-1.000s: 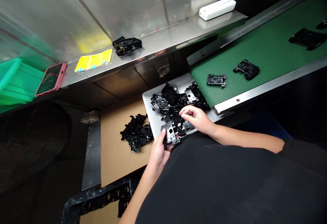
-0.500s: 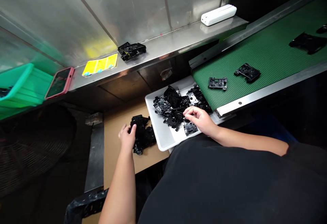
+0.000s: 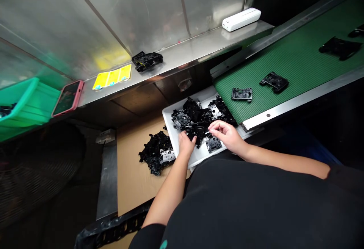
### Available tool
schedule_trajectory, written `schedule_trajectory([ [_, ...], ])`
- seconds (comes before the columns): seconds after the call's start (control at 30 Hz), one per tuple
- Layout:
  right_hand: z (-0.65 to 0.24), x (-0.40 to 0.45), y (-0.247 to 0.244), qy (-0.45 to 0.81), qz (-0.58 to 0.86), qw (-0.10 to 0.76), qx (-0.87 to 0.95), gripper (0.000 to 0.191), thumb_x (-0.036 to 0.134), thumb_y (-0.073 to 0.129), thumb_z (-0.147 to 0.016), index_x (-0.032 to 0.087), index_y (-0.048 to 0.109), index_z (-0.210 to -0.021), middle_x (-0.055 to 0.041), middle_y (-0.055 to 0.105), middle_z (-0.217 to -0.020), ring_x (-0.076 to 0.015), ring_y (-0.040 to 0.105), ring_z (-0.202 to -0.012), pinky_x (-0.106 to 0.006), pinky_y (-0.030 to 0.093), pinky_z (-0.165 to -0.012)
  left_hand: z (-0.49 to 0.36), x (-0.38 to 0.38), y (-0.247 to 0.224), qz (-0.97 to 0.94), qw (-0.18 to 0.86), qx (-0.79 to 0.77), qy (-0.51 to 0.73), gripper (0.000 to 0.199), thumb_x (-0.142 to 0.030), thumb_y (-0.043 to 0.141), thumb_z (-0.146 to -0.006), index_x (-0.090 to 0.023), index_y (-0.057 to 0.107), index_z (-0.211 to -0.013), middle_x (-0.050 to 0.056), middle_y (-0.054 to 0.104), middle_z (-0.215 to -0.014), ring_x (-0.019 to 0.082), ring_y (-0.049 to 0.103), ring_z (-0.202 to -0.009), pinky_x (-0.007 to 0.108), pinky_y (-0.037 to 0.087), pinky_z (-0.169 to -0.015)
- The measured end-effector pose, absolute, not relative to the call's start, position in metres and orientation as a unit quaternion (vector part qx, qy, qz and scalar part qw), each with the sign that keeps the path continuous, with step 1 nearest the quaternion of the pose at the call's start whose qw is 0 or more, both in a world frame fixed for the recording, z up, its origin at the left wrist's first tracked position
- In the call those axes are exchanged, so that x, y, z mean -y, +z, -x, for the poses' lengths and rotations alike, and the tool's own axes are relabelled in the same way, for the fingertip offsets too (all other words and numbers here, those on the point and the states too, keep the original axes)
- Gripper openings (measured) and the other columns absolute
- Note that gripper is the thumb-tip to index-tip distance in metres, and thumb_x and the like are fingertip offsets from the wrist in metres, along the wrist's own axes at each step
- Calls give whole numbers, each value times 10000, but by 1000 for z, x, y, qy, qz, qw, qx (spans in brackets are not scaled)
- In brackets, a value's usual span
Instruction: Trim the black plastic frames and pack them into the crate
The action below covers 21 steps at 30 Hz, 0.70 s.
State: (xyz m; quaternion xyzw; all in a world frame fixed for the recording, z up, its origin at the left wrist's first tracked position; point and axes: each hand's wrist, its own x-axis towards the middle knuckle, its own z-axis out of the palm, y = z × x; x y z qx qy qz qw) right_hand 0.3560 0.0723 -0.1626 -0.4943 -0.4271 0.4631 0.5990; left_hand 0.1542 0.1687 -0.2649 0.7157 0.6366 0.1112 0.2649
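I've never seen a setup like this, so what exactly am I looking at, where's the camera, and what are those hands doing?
This is a view from a camera worn on a person's head, looking down at their own bare hands. The left hand rests on black plastic parts heaped in a white tray. The right hand pinches its fingers just over them; whether it holds anything is too small to tell. More parts lie in a pile on a cardboard sheet and spaced out on a green conveyor belt. Behind, a steel shelf carries a phone in a pink case.
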Motion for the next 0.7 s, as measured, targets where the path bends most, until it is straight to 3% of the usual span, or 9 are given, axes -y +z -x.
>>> schedule_trajectory([
  [0.17,-359,-69,-164,466,501,596,421,250,441,770,-897,209,689,-854,-59,704,-1002,-200,648,-916,-343,545,-789,-170,-167,-276,-690,251,-672,97,591,-420,720,-939,-194,544,-1456,152,499,-1552,366,489,-1417,633,400,-1173],
  [0.47,-360,-67,-161,471,498,598,416,264,461,780,-883,213,694,-847,-56,701,-975,-199,637,-876,-358,552,-790,-148,-158,-278,-700,270,-651,110,419,-383,655,-999,-193,608,-1369,129,603,-1431,284,632,-1237,525,556,-1035],
  [0.7,-355,-69,-162,479,486,597,421,260,465,784,-882,223,693,-852,-47,700,-943,-194,637,-841,-361,557,-772,-155,-140,-281,-723,292,-626,33,402,-382,711,-956,-187,654,-1303,127,563,-1496,326,545,-1364,592,465,-1133],
])
